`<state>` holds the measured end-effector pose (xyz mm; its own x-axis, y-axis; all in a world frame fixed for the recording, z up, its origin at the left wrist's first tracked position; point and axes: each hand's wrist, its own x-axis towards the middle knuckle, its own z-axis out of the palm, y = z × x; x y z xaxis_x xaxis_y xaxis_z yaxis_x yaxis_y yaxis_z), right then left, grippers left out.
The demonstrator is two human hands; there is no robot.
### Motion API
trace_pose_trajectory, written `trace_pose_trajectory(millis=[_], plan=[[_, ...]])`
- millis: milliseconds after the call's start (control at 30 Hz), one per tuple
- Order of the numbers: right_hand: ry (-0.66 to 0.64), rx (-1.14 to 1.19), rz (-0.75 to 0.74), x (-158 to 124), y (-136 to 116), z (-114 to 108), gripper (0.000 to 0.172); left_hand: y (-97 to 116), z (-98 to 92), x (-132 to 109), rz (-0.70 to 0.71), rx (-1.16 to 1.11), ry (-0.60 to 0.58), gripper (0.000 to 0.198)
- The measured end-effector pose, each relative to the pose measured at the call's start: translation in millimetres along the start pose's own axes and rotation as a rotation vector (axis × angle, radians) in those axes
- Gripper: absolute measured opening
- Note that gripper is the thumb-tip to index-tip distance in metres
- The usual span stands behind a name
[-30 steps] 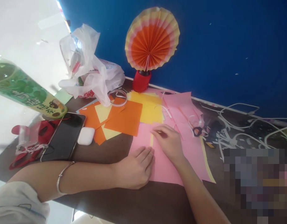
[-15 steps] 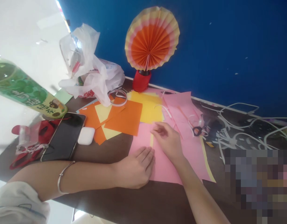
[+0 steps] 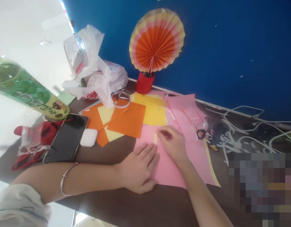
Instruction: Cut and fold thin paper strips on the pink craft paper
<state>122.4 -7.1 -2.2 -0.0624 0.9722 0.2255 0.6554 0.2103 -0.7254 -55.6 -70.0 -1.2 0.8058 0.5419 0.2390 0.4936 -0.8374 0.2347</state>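
The pink paper [image 3: 168,175] lies on the desk [image 3: 107,208] in front of the person, and the narrow yellow strip [image 3: 155,138] is upon it. The left hand [image 3: 139,168] rests flat on the paper; its grip is released and the thumb stands apart from the fingers. The right hand [image 3: 172,143] has its fingertips close together at the far end of the strip, but whether its grip is grasping the strip, I cannot tell. At the left, the bottle [image 3: 8,74] carries a green and yellow label [image 3: 35,94] with large characters, which look Chinese; they are too blurred for me to read surely. The bag [image 3: 88,72] bears some red print [image 3: 92,95], crumpled and not legible. The phone [image 3: 66,138] has a dark screen, just beside the white case [image 3: 89,137].
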Motion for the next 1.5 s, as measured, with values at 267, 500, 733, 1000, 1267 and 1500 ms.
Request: trace_pose_trajectory(millis=[267,500,733,1000,1267,1500], plan=[[0.031,-0.051,0.007,1,2,3,0.009,1,-1.9,0,-0.014,-0.021,-0.056,0.068],[0.093,-0.112,-0.017,2,1,7,0.01,1,-1.0,0,-0.01,-0.022,-0.076,0.069],[0.135,-0.296,0.065,8,2,8,0.018,1,-0.3,0,-0.004,-0.012,-0.074,0.068],[0.025,-0.243,0.077,35,4,5,0.021,0,1.7,-3,-0.002,0.012,-0.033,0.066],[-0.413,-0.244,0.084,46,-4,-31,0.022,-7,1.5,3,0.021,-0.033,0.085,0.043],[-0.23,-0.019,0.076,38,-18,-61,0.022,-31,-9.1,29,-0.416,-0.51,0.346,0.034]])
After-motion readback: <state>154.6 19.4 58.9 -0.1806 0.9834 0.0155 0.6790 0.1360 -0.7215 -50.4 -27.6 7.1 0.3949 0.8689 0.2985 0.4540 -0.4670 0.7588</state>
